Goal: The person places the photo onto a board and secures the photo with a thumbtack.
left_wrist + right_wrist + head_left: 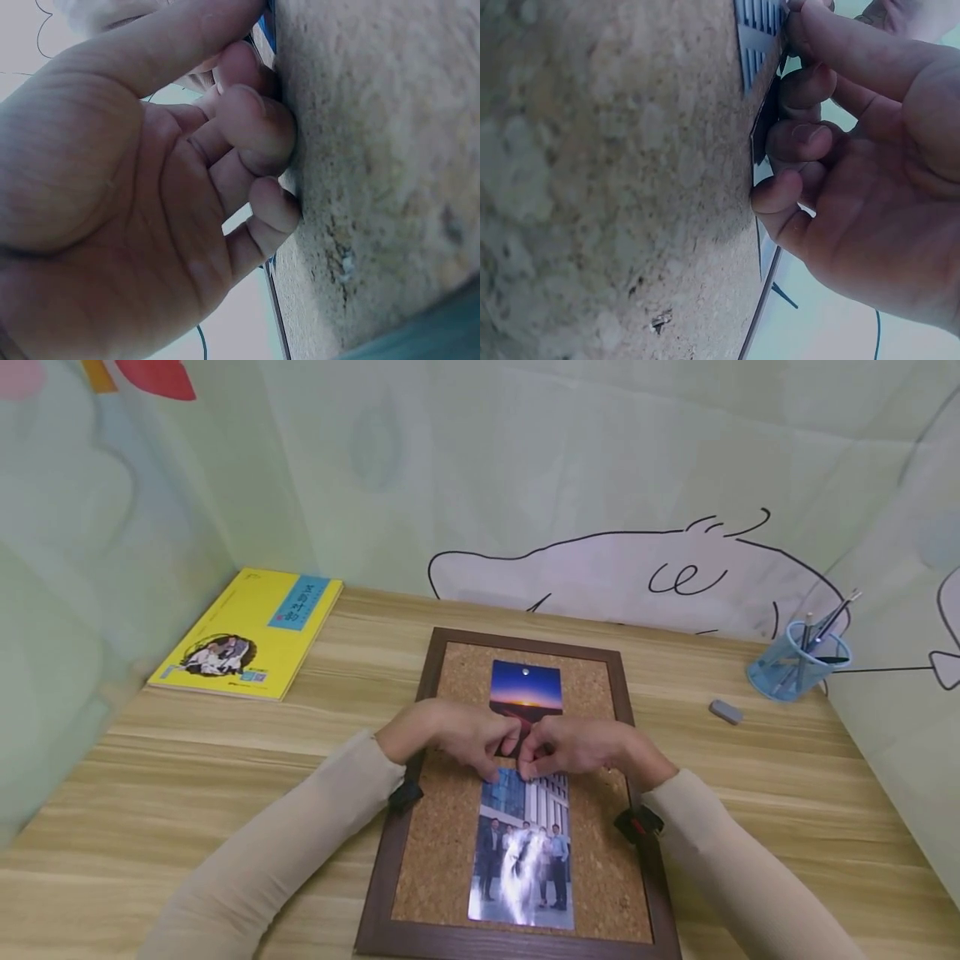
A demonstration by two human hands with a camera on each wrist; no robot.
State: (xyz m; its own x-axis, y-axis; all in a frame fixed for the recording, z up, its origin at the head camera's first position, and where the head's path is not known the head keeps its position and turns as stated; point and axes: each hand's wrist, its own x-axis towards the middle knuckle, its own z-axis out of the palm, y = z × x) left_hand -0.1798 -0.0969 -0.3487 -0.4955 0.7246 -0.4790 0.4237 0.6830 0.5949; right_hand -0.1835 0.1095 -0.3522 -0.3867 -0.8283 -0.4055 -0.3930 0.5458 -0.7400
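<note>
A framed cork board (pixel 442 852) lies on the table with two photos on it. The upper one is a sunset photo (pixel 525 687), with a small pale pin (pixel 526 672) near its top edge. Below it lies a glossy group photo (pixel 517 860) of several people before a building. My left hand (pixel 468 735) has its thumb and forefinger at this photo's upper left corner. Its other fingers curl against the cork in the left wrist view. My right hand (pixel 577 745) brings thumb and forefinger together at the photo's top edge; whatever lies between these tips is hidden.
A yellow book (pixel 247 627) lies at the back left. On the right stands a blue mesh pen cup (pixel 795 668) with pens and brushes, and a grey eraser (pixel 726 712) lies in front of it. Printed fabric (pixel 562 485) hangs behind the table.
</note>
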